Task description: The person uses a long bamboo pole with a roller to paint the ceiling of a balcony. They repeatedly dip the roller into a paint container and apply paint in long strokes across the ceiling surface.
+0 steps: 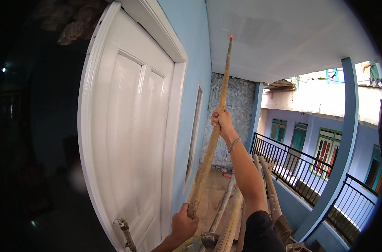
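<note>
A long yellowish bamboo pole [206,164] slants up and away from me toward the pale ceiling [292,40]. Wrapped round its thick lower end is my left hand [184,222]. Farther up, with the arm stretched out, my right hand [223,119] grips the same pole; a thin bracelet circles that wrist. The pole's thin far tip [231,38] is orange-red and lies against the ceiling in the picture; whether it touches, I cannot tell. A darker grey patch shows on the ceiling beside the tip.
A white panelled door [128,138] with a brass-coloured handle [125,233] stands open at left. Several more poles [233,222] lean below my right arm. A black railing [292,161] and a blue post [346,138] edge the balcony on the right. Straight ahead is a rough grey wall [235,109].
</note>
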